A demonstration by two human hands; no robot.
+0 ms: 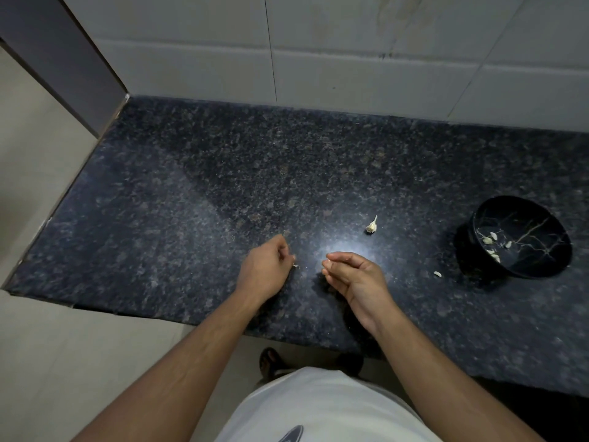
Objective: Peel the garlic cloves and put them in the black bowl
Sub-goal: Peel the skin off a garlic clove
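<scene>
My left hand (264, 269) hovers low over the dark granite counter (191, 193) with its fingers curled in. A tiny white garlic scrap (295, 266) lies at its fingertips; I cannot tell whether the fingers touch it. My right hand (353, 275) is just to the right, fingers held together and slightly cupped, palm turned left; anything inside is hidden. A small garlic bulb remnant with a stem (372, 225) lies beyond the hands. The black bowl (541, 250) with pale veining stands at the right and holds several peeled cloves (490, 247). One loose clove (437, 274) lies beside it.
A tiled wall (318, 59) backs the counter. The counter's left edge drops to a pale floor (47, 346), and a dark cabinet side (63, 59) rises at the far left. My feet and white shirt show below the front edge.
</scene>
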